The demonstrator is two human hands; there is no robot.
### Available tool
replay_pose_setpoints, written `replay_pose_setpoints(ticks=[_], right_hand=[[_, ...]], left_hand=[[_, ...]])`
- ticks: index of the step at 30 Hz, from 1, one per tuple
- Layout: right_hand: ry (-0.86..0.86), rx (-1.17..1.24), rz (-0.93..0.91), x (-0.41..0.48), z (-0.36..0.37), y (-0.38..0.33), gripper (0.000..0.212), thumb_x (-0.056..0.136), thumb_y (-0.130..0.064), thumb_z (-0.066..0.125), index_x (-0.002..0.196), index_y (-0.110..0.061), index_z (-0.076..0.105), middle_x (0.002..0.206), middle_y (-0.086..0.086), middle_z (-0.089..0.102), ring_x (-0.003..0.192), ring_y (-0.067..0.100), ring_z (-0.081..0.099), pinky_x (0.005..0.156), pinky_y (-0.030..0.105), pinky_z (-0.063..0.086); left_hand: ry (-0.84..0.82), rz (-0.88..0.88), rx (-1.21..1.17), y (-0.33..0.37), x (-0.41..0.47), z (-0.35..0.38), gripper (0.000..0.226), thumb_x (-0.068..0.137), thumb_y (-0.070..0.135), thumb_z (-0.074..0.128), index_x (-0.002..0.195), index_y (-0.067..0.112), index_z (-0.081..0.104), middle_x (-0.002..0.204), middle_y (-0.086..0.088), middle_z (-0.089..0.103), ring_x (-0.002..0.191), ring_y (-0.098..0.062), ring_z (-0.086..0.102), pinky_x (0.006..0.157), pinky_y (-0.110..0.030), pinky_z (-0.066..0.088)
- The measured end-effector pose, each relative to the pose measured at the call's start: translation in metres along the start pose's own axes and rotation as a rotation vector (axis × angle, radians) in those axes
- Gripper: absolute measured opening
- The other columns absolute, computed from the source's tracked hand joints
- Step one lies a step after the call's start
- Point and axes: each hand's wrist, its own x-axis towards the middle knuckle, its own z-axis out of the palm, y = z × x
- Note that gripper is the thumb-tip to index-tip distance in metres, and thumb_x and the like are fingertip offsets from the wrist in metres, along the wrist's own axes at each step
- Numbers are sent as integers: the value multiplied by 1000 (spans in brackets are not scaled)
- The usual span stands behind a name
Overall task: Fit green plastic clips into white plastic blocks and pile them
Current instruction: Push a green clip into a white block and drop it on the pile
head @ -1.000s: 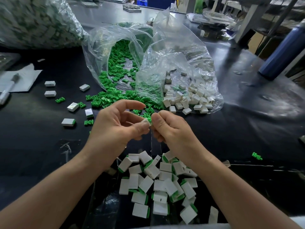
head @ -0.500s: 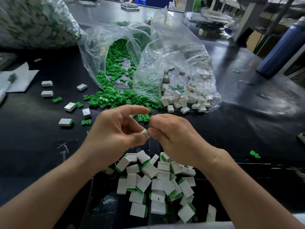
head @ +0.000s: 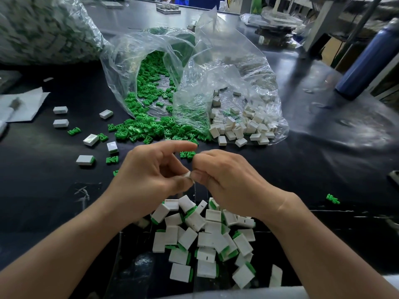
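Observation:
My left hand (head: 151, 175) and my right hand (head: 226, 180) meet above the black table, both pinching one small white block (head: 187, 175) between thumbs and fingers; most of the block is hidden by fingertips, and no clip shows on it. Below the hands lies a pile of white blocks with green clips fitted (head: 207, 238). Loose green clips (head: 146, 126) spill from a clear bag (head: 133, 61). A second clear bag (head: 259, 78) holds bare white blocks (head: 241, 128).
Stray white blocks (head: 61, 123) and clips (head: 112, 159) lie at left on the black table (head: 313, 160). A large full bag (head: 43, 29) sits far left, a blue bottle (head: 367, 61) at right, white paper (head: 23, 106) at the left edge, one clip (head: 333, 199) right.
Both hands have come down a little toward the pile while still pinching the block. My left index finger has stretched out straighter.

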Motion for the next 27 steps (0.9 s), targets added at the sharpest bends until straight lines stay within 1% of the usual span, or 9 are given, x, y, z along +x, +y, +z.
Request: replay_pose_setpoints(ticks=[2,4,5,7,9,13,15,20,27], right_hand=[[93,141,28,0,2,2,24,88,-23,42,67,-20,32,62,-12,33,59,10,32,58,32,31],[160,336,90,1,6,4,25,87,-26,43,63,-23,36,58,-12,34,54,5,32,54,27,30],[178,454,138,2,6,5,28,88,-31,43,62,-22,41,56,-11,38,54,3,34,54,24,31],[184,658,267,2,7,7,45,91,-51,39,61,-20,51,54,-10,49,53,1,43,53,17,36],[128,786,397,2,6,6,55,81,-62,30,63,-18,58,54,-9,57,51,1,49,51,14,38],[-106,1123,499,5,8,-2,60,72,-63,27,67,-12,59,60,-1,64,50,8,51,48,18,37],[-140,1237,524,6,8,-7,58,71,-60,29,69,-9,56,58,0,61,49,9,48,47,18,36],[-74,1340,534,5,7,-9,47,70,-55,36,73,-10,51,52,-4,52,50,8,42,48,17,34],[-44,1277,541,3,9,-10,46,70,-57,37,70,-14,53,53,-7,50,50,6,40,51,18,33]], left_hand=[[19,-13,-124,2,0,-1,51,62,0,75,101,29,62,66,-5,70,55,-15,65,54,-22,54],[37,-35,-217,4,1,0,51,55,14,73,102,27,61,66,-7,69,58,-17,66,54,-20,53],[45,-47,-254,4,2,1,51,53,17,71,102,26,61,66,-7,69,59,-17,67,54,-20,53],[66,-58,-304,4,4,2,49,53,16,70,100,24,61,65,-4,70,60,-14,67,54,-18,52],[88,-56,-333,5,4,2,46,53,15,70,98,20,62,63,1,69,59,-8,66,56,-15,50],[80,-57,-422,4,3,3,42,55,7,68,96,15,62,64,-3,70,54,-12,64,52,-19,51],[81,-62,-444,3,3,4,42,55,6,68,97,14,62,64,-4,70,52,-13,64,50,-20,51],[92,-62,-506,2,3,5,45,54,9,69,98,11,62,64,-5,71,49,-15,64,53,-20,51],[92,-40,-474,3,2,4,43,55,7,68,98,12,62,63,-4,71,53,-16,67,53,-19,52]])
